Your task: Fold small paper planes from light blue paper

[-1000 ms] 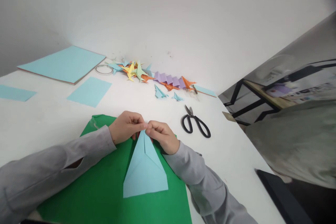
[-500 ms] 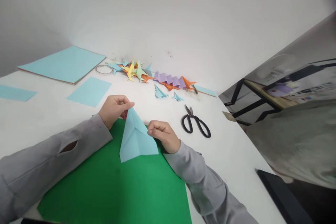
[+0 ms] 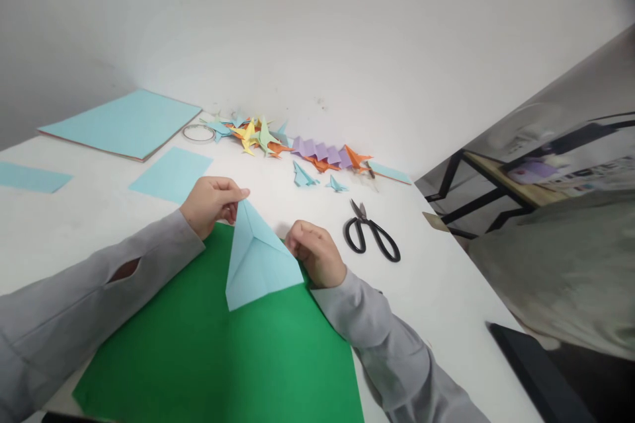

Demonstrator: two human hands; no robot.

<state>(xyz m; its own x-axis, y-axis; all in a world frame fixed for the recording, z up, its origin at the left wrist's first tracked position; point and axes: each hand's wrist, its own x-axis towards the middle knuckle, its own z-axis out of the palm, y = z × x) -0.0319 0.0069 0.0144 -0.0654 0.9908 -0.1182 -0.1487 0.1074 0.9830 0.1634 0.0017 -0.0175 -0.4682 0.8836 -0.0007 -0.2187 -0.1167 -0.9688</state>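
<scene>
Between my hands is a light blue sheet of folded paper (image 3: 262,263), pointed at the top and creased down its middle. My left hand (image 3: 212,203) pinches its top tip between thumb and fingers. Curled at the paper's right edge, my right hand (image 3: 317,251) has its fingertips pressed together against that edge; the fingers are partly hidden. Under the paper and both wrists lies a green sheet (image 3: 223,363). Black-handled scissors (image 3: 367,231) rest with blades slightly apart, to the right of my right hand.
A stack of blue paper (image 3: 124,122) and smaller blue sheets (image 3: 171,172) lie at the left. A tape roll (image 3: 198,133), colourful folded paper figures (image 3: 253,135) and two small blue ones (image 3: 303,176) are at the back. A dark flat object (image 3: 533,370) sits at the right edge.
My right hand has shifted slightly right and up along the paper's edge, and the paper's lower right corner has swung outward. My left hand still pinches the tip.
</scene>
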